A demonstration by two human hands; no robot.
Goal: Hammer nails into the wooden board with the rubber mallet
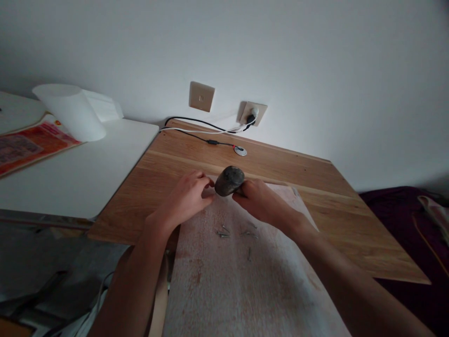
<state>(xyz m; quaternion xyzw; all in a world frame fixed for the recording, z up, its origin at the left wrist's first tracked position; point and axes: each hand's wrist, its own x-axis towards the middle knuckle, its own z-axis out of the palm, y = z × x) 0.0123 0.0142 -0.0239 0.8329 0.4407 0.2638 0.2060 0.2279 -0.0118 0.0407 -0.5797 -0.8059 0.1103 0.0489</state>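
My right hand (257, 199) is wrapped round the handle of a hammer, whose dark, worn metal head (229, 180) is raised over the far part of a whitish, scuffed wooden board (224, 281). Just left of the hammer head is my left hand (189, 194), thumb and forefinger curved toward each other in a pinch. The hammer head hides the space at those fingertips, so anything between them cannot be made out. Several loose nails (222, 231) lie on the board nearer to me, in two small groups, with a single nail (249, 253) apart from them.
Under the board is a brown wooden desk (351, 224). Cables (199, 132) run along its back to a wall socket (253, 113). At left, a white table (115, 150) bears a white paper roll (70, 112) and a red-orange package (35, 142). Dark purple cloth (396, 220) lies at right.
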